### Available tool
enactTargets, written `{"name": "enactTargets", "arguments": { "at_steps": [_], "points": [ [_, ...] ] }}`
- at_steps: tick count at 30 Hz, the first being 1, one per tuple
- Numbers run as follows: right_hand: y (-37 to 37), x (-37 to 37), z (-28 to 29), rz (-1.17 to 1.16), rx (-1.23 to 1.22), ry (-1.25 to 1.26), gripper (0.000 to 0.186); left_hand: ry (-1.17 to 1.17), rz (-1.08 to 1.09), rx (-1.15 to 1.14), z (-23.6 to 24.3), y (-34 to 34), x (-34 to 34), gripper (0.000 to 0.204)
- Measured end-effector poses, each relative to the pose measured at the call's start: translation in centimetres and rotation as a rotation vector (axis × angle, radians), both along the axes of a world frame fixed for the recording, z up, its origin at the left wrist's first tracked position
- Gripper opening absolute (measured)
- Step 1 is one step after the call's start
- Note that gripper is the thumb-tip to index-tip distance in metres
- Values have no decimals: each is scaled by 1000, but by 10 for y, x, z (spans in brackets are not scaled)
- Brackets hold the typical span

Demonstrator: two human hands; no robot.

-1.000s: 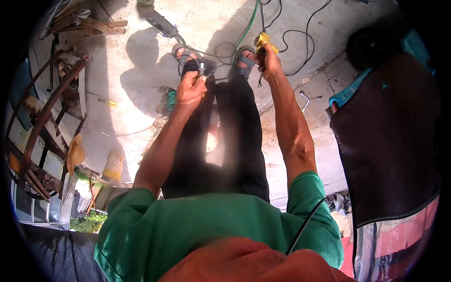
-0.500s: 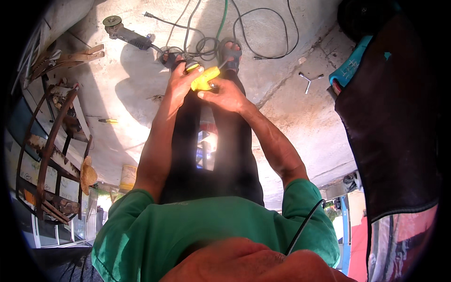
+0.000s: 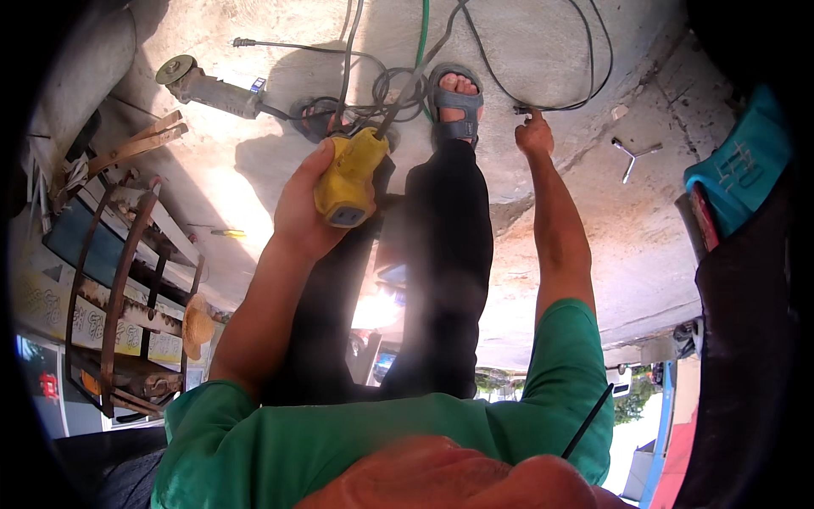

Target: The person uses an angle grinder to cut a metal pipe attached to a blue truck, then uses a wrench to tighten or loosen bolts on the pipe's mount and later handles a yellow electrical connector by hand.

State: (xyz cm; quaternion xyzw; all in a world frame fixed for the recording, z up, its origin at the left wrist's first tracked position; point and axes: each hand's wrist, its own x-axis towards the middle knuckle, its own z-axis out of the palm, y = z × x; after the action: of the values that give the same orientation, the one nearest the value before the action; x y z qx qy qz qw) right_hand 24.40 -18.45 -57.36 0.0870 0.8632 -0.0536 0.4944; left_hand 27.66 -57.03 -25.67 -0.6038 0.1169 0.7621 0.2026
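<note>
My left hand [image 3: 303,206] is wrapped round a yellow outlet box [image 3: 353,176], held above the floor between my knees and feet. Its slotted socket face is turned toward me, and a dark cord comes out of its far end. To the right, my right hand [image 3: 534,136] is stretched down to the floor, its fingers closed at the plug end [image 3: 521,110] of a black power cord [image 3: 607,72]. The fingertips are small in the picture, and part of the plug is hidden by them.
An angle grinder [image 3: 208,91] lies at the far left, its cord running toward my sandalled foot. Loops of black cord and a green cable [image 3: 425,34] cross the concrete. A three-armed lug wrench [image 3: 634,156] lies right; a rusty metal frame [image 3: 114,305] stands left.
My right hand has left the yellow outlet box and reached out right to the cord's plug on the floor. The left hand keeps the box, now turned with its socket face toward me.
</note>
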Motion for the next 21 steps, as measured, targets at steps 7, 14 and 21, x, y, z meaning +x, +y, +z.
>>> {"name": "enactTargets", "arguments": {
  "at_steps": [7,14,21],
  "points": [
    [10,-4,-16,193,-49,148,33,84,129,102,1,3,-19,56],
    [-68,-54,150,211,-530,306,22,88,192,58,-28,15,-5,46],
    [-151,-76,331,-196,-907,98,24,239,111,-59,-8,42,-37,45]
  ]
}}
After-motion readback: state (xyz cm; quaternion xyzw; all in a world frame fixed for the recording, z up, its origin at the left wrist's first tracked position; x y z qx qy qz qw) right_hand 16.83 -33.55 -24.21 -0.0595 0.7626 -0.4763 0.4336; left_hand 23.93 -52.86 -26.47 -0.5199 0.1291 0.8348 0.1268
